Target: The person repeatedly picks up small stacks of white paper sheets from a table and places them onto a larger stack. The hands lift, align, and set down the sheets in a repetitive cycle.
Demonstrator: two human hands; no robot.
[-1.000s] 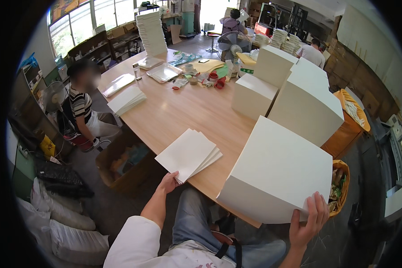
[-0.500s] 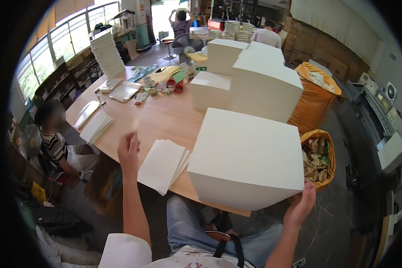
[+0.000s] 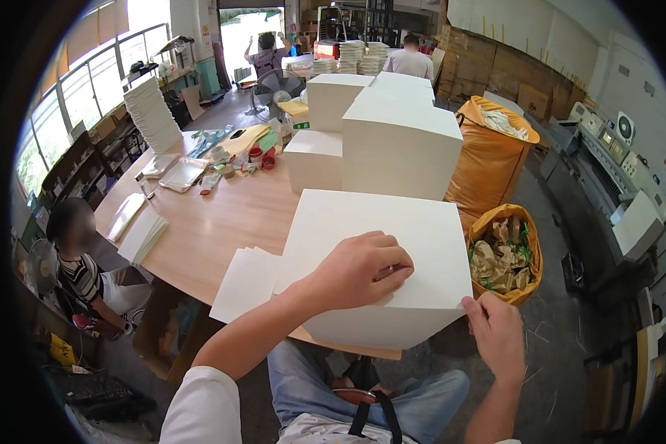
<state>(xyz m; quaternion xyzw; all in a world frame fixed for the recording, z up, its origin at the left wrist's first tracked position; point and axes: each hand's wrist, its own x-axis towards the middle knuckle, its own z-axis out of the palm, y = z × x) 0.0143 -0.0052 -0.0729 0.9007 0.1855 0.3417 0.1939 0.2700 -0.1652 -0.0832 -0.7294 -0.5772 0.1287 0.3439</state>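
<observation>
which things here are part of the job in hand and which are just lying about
Seemingly in use:
near white paper stack, left hand over it, right hand at its corner
fanned white sheets beside it

Apparently just lying about:
red round items
clear plastic packs
orange sack of brown paper scraps
fan

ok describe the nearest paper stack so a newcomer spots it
Find the wooden table; at its near edge, right of loose sheets, sits a big white paper stack. Unlike the stacks behind it, this one has your right hand at its corner.
</observation>
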